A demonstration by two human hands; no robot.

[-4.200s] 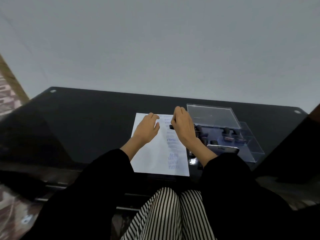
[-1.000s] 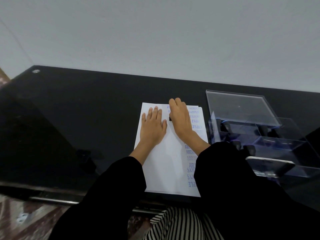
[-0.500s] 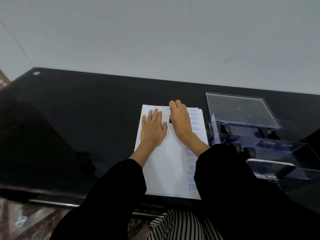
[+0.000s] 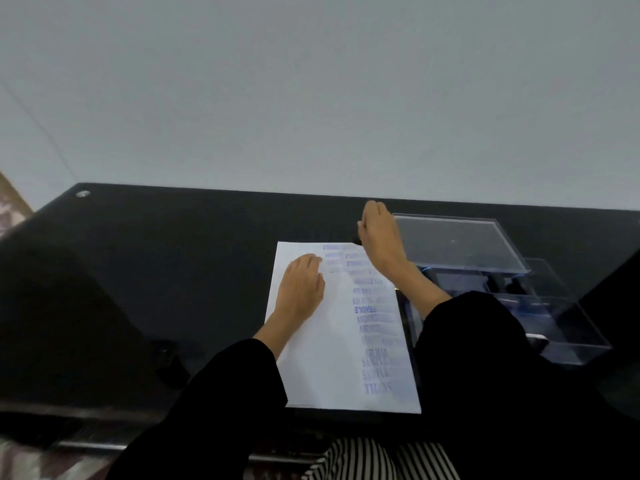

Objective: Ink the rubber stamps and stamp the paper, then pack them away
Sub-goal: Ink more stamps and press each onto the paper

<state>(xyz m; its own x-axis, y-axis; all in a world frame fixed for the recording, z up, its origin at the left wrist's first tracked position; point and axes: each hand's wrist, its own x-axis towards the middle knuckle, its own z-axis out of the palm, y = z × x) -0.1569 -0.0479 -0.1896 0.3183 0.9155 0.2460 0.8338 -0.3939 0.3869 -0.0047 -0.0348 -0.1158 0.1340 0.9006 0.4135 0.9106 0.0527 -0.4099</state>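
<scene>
- white stamped paper sheet (image 4: 329, 358) is pressed down by the left hand (image 4: 301, 289), fingers relaxed;
- right hand (image 4: 379, 237) is curled beside clear acrylic box (image 4: 450, 244); grip can't be told

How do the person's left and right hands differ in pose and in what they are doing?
The left hand rests palm-down on the paper; the right hand is at the paper's far edge. The left hand holds nothing; the right hand grips a small dark stamp, mostly hidden. Both come from black sleeves.
</scene>
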